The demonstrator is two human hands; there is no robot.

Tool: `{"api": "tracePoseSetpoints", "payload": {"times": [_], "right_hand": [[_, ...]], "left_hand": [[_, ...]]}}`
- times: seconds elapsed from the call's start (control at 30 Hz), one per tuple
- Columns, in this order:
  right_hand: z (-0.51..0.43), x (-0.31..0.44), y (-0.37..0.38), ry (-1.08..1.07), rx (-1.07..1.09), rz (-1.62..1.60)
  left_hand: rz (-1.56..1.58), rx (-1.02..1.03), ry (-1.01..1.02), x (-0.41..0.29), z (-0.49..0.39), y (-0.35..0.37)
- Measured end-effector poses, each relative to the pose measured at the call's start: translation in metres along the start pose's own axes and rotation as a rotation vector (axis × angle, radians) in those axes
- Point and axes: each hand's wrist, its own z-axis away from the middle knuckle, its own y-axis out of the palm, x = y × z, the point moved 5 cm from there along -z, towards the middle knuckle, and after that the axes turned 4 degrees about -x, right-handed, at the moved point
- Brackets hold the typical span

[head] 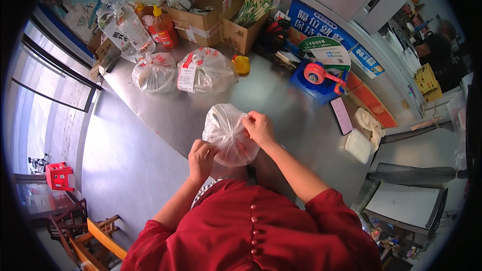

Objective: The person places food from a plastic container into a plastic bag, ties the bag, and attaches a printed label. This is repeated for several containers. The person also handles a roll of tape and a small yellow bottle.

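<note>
A translucent plastic bag (230, 135) with something rounded inside is between my hands, near the front edge of the metal counter (297, 131). Its top is gathered into creases that meet at the middle; the contents cannot be made out. My right hand (260, 126) pinches the film at the bag's upper right. At the lower left, my left hand (201, 158) has its fingers curled on the film. Farther back stand two filled plastic bags, a smaller one (155, 73) and a larger one (211, 71) bearing a paper receipt (187, 77).
Behind the bags are clear bottles (130, 26), an orange-red bottle (164, 28), a cardboard box (201, 19) and a box of wrapped chopsticks (244, 26). A yellow rubber duck (241, 64), a tape dispenser (318, 79), a smartphone (341, 114) and a cloth (369, 124) lie rightward.
</note>
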Motion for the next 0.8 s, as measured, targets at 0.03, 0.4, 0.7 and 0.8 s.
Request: {"api": "tracePoseSetpoints", "payload": {"times": [0.03, 0.4, 0.7, 0.8], "right_hand": [[-0.001, -0.001, -0.001, 0.031, -0.028, -0.11], [0.024, 0.03, 0.008, 0.409, 0.564, -0.918], [0.025, 0.053, 0.008, -0.27, 0.276, -0.175], [0.019, 0.048, 0.01, -0.235, 0.329, -0.259]], "left_hand": [[0.069, -0.001, -0.095, 0.005, -0.002, 0.003], [0.575, 0.198, -0.525, -0.012, -0.038, 0.034], [0.697, 0.225, -0.454, 0.008, -0.046, 0.043], [0.807, 0.313, -0.56, 0.007, -0.044, 0.043]]}}
